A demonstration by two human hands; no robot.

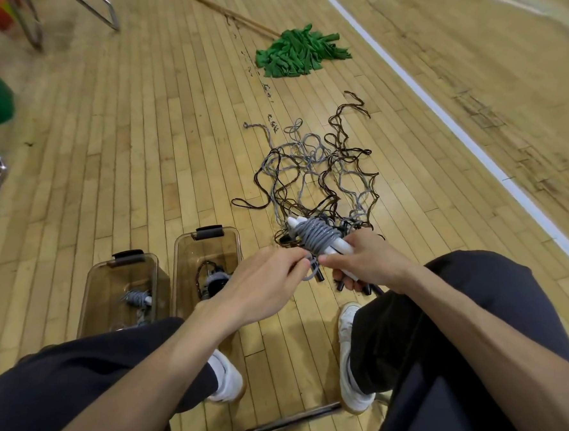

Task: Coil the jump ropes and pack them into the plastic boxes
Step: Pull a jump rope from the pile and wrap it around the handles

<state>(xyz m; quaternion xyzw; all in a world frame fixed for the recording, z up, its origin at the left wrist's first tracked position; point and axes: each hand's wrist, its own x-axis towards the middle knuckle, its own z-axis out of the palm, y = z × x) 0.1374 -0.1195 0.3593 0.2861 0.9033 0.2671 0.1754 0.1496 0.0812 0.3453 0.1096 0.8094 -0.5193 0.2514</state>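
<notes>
"Two plastic boxes (176, 272) stand open on the floor beside the left leg, each with a coiled rope inside. Why so near?"

"So the next one goes in with a short reach. The right hand (362, 264) grips the white handles (337, 250), which keeps the grey coil (318, 238) tight. The left hand (264, 286) pinches the loose tail in its fingers (297, 261), probably to tuck it."

"Room to move?"

"Open floor leftward. The tangle of ropes (320, 176) lies just ahead, so the tail could snag there."

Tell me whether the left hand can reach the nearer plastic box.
Likely yes: the left hand sits beside the nearer box, its top open, nothing between; it is pinching the grey rope, though.
</notes>
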